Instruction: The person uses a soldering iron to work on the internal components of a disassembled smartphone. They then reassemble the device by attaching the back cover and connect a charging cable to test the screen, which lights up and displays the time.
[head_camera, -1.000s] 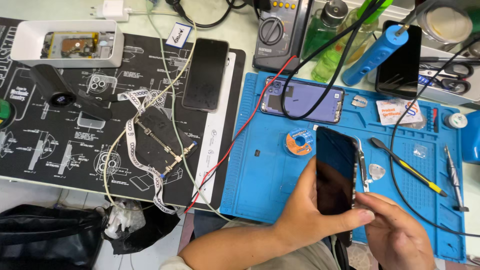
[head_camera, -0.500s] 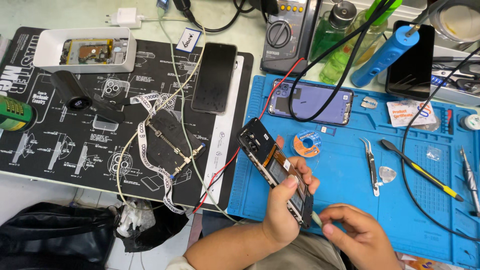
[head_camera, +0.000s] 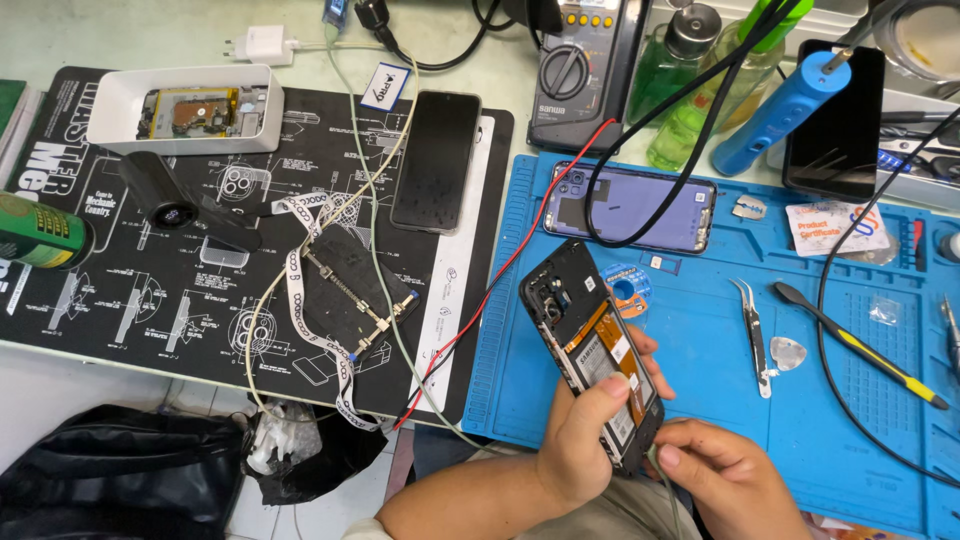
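My left hand (head_camera: 585, 430) grips an opened smartphone (head_camera: 590, 345) with its back cover off, so the battery and orange flex cables show. The phone tilts with its camera end up and to the left, above a blue work mat (head_camera: 700, 400). My right hand (head_camera: 712, 475) pinches at the phone's bottom end, where a thin grey cable (head_camera: 668, 495) meets it. The fingertips touch the lower edge.
A purple back cover (head_camera: 630, 207) lies on the mat under a black wire. Tweezers (head_camera: 752, 335), a pick (head_camera: 788, 353) and a black-yellow spudger (head_camera: 860, 345) lie to the right. Another phone (head_camera: 436, 160), a clamp fixture (head_camera: 355, 290), a white tray (head_camera: 190, 108) and a multimeter (head_camera: 580, 70) sit behind.
The phone was turned over from screen side up to its open back facing up. My right hand moved from the phone's side to its bottom end.
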